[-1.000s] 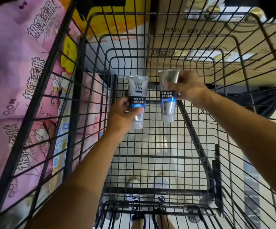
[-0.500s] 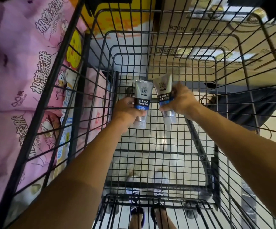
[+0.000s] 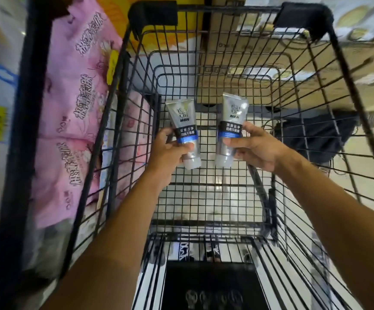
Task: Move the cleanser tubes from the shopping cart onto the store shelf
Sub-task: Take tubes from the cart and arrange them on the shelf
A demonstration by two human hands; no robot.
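Note:
Two grey cleanser tubes marked MEN, each with a black and blue band and a pale cap pointing toward me, are held above the inside of the black wire shopping cart (image 3: 329, 90). My left hand (image 3: 170, 151) grips the left cleanser tube (image 3: 182, 121) around its lower half. My right hand (image 3: 257, 146) grips the right cleanser tube (image 3: 233, 117) from its right side. The tubes are apart, roughly side by side. No other tubes show in the cart basket.
Pink wrapped packs (image 3: 74, 121) fill the shelf beside the cart's left wall, behind a black shelf post (image 3: 22, 139). Cardboard boxes (image 3: 259, 59) stand beyond the cart's far end. A dark bag (image 3: 315, 135) lies on the floor to the right.
Both hands have pulled back toward me and risen with their tubes, and the tubes have spread apart. The view has swung so the cart's far rim now shows.

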